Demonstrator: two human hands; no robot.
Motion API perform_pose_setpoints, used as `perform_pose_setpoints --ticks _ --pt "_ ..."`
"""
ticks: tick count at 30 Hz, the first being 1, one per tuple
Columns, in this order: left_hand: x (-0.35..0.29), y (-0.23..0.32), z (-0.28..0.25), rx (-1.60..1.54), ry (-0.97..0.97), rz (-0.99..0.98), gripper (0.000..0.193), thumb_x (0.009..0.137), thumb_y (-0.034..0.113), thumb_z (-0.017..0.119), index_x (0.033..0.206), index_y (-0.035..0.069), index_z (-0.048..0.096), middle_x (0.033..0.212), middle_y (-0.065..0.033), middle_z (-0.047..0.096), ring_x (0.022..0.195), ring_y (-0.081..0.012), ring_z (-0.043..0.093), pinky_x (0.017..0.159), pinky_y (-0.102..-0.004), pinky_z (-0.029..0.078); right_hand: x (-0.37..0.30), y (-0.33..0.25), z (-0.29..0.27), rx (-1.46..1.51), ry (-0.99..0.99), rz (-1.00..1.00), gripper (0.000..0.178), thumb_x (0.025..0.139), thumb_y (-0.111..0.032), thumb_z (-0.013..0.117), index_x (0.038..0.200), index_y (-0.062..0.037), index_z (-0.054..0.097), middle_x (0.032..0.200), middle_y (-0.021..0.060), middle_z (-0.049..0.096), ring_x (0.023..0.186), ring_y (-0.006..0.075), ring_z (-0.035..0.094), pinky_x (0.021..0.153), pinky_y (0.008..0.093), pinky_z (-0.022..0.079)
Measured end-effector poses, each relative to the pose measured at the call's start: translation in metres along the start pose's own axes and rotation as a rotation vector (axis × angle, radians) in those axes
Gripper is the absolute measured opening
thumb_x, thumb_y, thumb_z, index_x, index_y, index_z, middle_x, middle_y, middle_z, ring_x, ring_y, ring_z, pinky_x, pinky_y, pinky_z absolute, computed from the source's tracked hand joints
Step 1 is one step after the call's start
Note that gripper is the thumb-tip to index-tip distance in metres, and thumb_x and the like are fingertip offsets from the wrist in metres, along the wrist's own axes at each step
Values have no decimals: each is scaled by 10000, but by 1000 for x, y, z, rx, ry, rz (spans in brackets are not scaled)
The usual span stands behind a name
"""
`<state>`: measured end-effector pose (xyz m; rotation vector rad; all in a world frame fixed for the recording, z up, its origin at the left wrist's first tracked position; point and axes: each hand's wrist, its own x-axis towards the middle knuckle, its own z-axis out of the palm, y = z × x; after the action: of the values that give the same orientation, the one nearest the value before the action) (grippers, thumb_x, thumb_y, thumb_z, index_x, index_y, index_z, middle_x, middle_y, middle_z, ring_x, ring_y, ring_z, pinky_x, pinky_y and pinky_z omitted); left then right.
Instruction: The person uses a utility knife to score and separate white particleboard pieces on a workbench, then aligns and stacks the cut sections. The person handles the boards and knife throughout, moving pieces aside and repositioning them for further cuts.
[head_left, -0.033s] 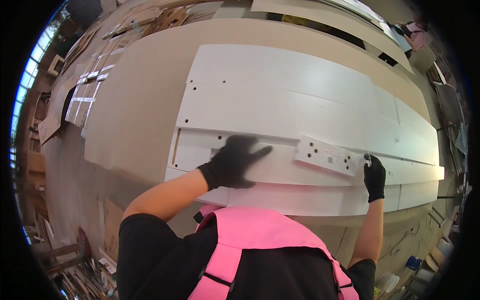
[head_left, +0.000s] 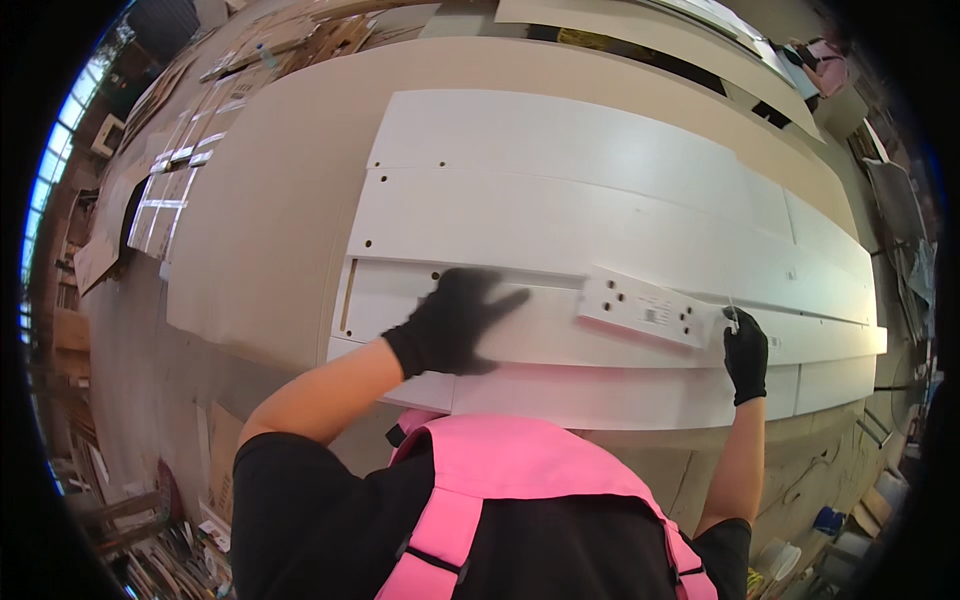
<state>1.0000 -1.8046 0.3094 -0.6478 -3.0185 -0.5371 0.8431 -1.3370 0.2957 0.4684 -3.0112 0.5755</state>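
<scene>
My left hand (head_left: 452,322), in a black glove and blurred by motion, is over the left part of a long narrow white panel (head_left: 545,330), thumb and fingers spread. A small white board (head_left: 640,307) with several dark holes and a printed label lies slanted across that panel, to the right of this hand. At the board's right, my gloved right hand (head_left: 744,345) is closed, with a small thin white piece (head_left: 732,318) at its fingertips; its kind is unclear. Beyond both hands lie wide white panels (head_left: 560,215), with small holes near their left ends.
A brown cardboard sheet (head_left: 270,200) lies under the panels. Strapped cartons (head_left: 185,170) stand at the far left. Another person (head_left: 825,70) in pink and black is at the far right. Wood scraps (head_left: 150,555) are at the lower left, a white bucket (head_left: 777,560) at the lower right.
The small board has shifted slightly left across the long panel. My left hand has also moved a little left; the right hand has hardly moved. The whole view has shifted slightly.
</scene>
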Motion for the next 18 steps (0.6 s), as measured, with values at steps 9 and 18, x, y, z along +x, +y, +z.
perform_pose_setpoints --ticks 9,18 --pt "-71 -56 -49 116 -115 -66 888 646 409 794 1417 145 441 1380 -178 432 1267 -373 391 1073 -510 307 -19 -56 15 -39 -9 -222 303 856 -29 556 1150 -47 630 1172 146 650 1066 322 628 912 376 511" --pt "-145 -72 -21 88 368 -383 742 846 462 661 1423 54 433 1468 -194 382 1340 -373 356 1085 -494 297 14 -33 42 -94 106 -78 340 822 -67 554 1154 -31 618 1175 170 629 1102 336 596 946 383 487"
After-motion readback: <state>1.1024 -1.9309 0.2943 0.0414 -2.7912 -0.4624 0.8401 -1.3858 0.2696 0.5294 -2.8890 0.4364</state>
